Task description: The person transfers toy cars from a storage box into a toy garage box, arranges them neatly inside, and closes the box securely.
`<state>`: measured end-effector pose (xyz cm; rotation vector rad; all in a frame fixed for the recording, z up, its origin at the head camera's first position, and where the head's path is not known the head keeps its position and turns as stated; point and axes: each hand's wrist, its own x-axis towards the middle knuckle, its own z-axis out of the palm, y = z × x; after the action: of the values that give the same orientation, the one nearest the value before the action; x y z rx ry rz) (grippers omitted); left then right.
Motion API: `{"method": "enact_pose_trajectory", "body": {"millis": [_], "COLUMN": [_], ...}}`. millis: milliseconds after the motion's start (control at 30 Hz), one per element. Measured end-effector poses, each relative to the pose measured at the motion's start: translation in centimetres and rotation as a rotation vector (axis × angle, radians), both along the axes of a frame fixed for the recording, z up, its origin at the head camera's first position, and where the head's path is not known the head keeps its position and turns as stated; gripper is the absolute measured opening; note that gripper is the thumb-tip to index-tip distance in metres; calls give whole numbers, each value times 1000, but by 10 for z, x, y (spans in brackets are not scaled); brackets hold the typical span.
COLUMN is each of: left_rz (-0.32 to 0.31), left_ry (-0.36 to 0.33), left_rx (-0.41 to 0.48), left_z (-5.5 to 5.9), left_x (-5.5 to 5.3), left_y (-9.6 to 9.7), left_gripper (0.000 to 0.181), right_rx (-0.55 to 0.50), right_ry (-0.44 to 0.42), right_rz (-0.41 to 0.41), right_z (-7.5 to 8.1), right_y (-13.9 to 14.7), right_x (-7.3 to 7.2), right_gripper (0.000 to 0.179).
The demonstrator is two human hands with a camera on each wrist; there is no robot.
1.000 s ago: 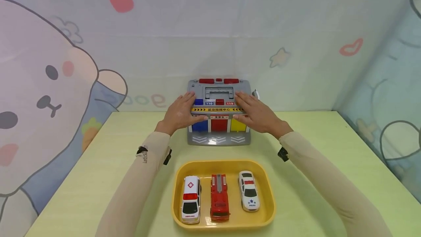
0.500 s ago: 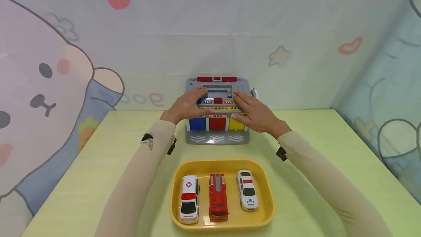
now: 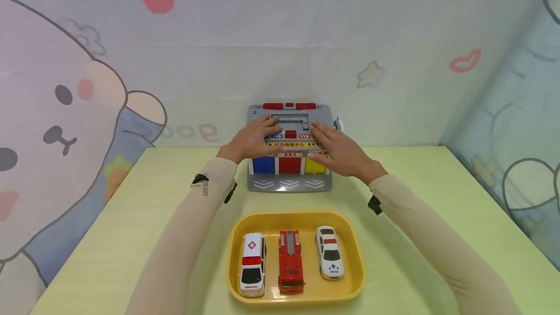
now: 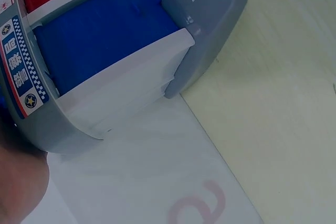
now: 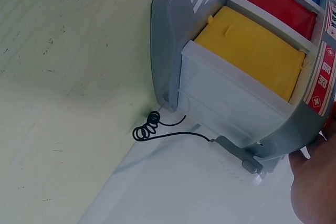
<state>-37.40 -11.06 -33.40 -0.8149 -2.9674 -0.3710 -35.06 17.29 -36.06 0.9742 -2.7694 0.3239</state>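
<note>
A grey toy garage [image 3: 288,183] stands at the back of the table, its blue door [image 4: 105,35], red door [image 3: 290,165] and yellow door [image 5: 252,51] all down. Over the left part of its roof lies my left hand [image 3: 253,140], fingers spread and reaching to the recessed carry handle [image 3: 292,119], thumb along the front edge. My right hand [image 3: 345,153] rests at the roof's right side with fingers straight, thumb before the yellow door. Both wrist views catch only a bit of each hand beside the garage.
Nearer me, a yellow tray [image 3: 297,300] holds a toy ambulance [image 3: 252,265], a red toy fire engine [image 3: 290,262] and a toy police car [image 3: 330,253]. A grey handset [image 5: 239,156] on a coiled black cord [image 5: 152,124] hangs at the garage's right side. A printed curtain [image 3: 297,28] closes off the back.
My left hand has slid right, from the roof's left edge to beside the carry handle, and its fingers have spread. The right hand stays in place. The head view has shifted slightly.
</note>
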Motion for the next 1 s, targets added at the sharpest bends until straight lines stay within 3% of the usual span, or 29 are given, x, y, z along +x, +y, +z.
{"method": "enact_pose_trajectory", "body": {"millis": [367, 600, 1000], "left_rz": [-33, -23, -30], "left_ry": [42, 93, 44], "left_rx": [-22, -32, 11], "left_z": [-6, -5, 2], "left_x": [-1, -1, -2], "left_y": [7, 7, 13], "left_gripper": [78, 77, 77], "right_rx": [-23, -19, -17], "right_ry": [1, 8, 6], "right_rz": [-4, -2, -22], "right_z": [-7, -3, 1], "right_y": [7, 6, 11], "right_x": [2, 2, 2], "right_gripper": [83, 82, 80]}}
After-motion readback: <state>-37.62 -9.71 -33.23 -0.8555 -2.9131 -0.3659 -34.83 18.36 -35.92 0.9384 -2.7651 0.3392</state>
